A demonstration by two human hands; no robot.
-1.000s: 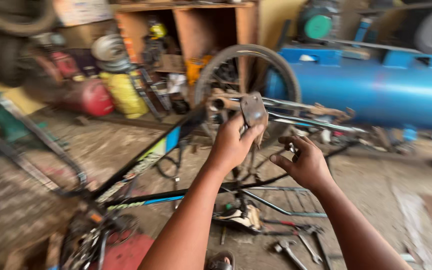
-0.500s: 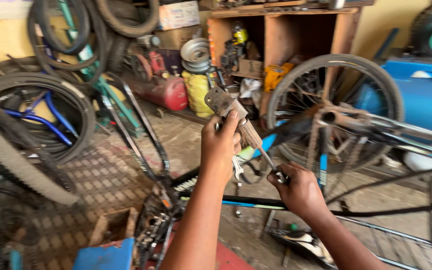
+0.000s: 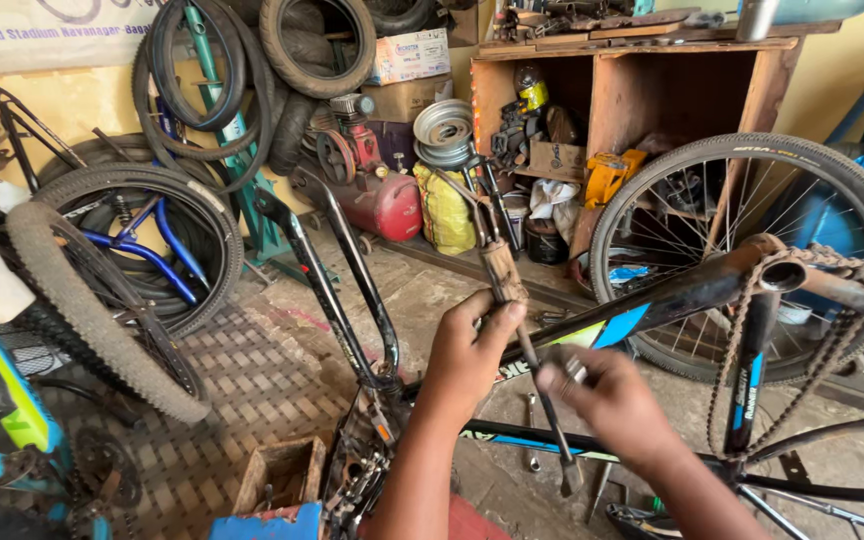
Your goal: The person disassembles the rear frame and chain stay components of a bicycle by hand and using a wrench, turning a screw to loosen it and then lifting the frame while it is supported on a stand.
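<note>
Left hand grip clenches the pedal crank mid-shaft; right hand pinches a small part beside it.

the concrete floor carries a red compressor tank, a yellow sack, a small wooden box and loose wrenches.
</note>
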